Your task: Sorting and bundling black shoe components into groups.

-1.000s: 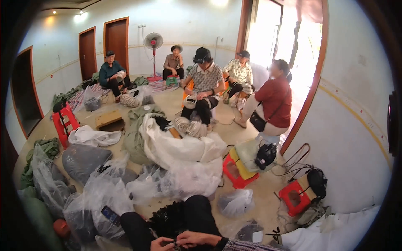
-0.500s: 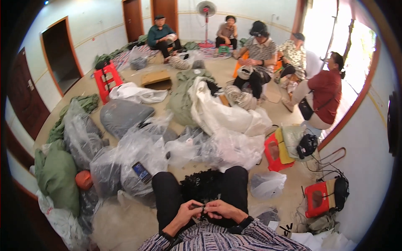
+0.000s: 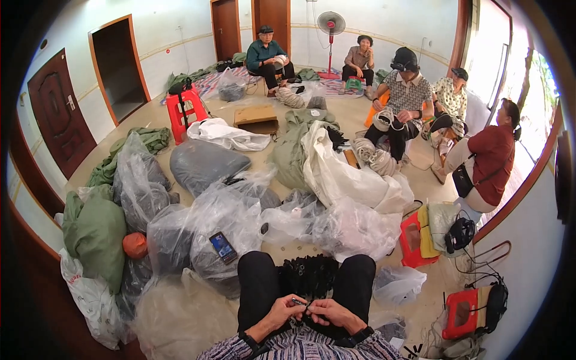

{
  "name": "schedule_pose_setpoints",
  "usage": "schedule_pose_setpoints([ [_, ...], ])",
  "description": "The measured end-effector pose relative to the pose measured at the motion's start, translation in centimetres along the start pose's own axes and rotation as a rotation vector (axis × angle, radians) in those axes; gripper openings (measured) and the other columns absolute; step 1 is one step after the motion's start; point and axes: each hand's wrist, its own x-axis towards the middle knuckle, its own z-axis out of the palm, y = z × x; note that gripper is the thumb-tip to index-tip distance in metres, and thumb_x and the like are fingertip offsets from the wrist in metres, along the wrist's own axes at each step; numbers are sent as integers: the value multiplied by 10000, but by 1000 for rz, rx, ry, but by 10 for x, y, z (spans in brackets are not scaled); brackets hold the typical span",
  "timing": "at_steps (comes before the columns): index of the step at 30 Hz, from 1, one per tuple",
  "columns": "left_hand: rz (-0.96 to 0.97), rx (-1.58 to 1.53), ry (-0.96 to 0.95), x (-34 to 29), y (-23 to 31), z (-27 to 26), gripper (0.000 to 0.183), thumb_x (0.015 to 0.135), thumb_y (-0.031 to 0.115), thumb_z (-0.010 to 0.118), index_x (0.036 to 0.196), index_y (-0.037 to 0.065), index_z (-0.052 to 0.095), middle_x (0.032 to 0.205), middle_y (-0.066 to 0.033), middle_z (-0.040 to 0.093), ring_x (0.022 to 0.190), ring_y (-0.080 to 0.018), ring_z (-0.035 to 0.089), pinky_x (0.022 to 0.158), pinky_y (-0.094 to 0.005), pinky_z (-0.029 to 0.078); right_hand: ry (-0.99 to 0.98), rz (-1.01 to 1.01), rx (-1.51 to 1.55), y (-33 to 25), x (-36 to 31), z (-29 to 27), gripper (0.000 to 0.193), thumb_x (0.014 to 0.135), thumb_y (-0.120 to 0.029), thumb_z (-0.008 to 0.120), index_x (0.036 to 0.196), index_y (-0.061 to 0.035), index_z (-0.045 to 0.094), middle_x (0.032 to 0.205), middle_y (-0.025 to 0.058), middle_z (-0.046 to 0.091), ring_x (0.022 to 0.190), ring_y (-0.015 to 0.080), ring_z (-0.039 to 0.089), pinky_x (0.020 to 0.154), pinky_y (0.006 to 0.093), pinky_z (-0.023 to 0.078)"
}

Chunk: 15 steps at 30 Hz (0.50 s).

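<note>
My left hand [image 3: 281, 315] and my right hand [image 3: 333, 314] meet over my lap, both with fingers pinched together. Between the fingertips is a small, thin black piece [image 3: 298, 302], its one end poking up past my left thumb. It is too small for me to make out its kind. Just beyond the hands, between my knees, lies a heap of similar small black pieces [image 3: 307, 275]. Each wrist wears a dark band.
Clear plastic bags of dark goods [image 3: 225, 210] crowd the floor at left and ahead, with a phone [image 3: 223, 246] on one. A white sack [image 3: 354, 180] lies beyond. Red stools [image 3: 462, 313] stand at right. Several people sit farther back, near a standing fan [image 3: 330, 42].
My view has shifted, so the room appears farther right and lower. Both hands stay together over my lap; the small black piece now shows more plainly above my left fingers.
</note>
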Motion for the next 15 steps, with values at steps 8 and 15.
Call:
schedule_pose_setpoints([
  [8, 46, -241, -36, -6, 3, -11, 183, 786, 7, 606, 961, -23, 561, 723, -94, 600, 583, -133, 571, 541, -236, 476, 386, -587, -110, -85, -118, -5, 467, 861, -57, 494, 1286, -33, 302, 945, 169, 603, 835, 219, 600, 778, 342, 484],
  [15, 344, -420, -16, -79, 84, -35, 138, 775, -18, 587, 911, -27, 560, 684, -126, 579, 538, -194, 539, 514, -311, 456, 502, -1048, -129, -121, -229, 32, 532, 807, -72, 547, 1281, -13, 311, 752, 158, 593, 659, 192, 569, 646, 306, 462],
])
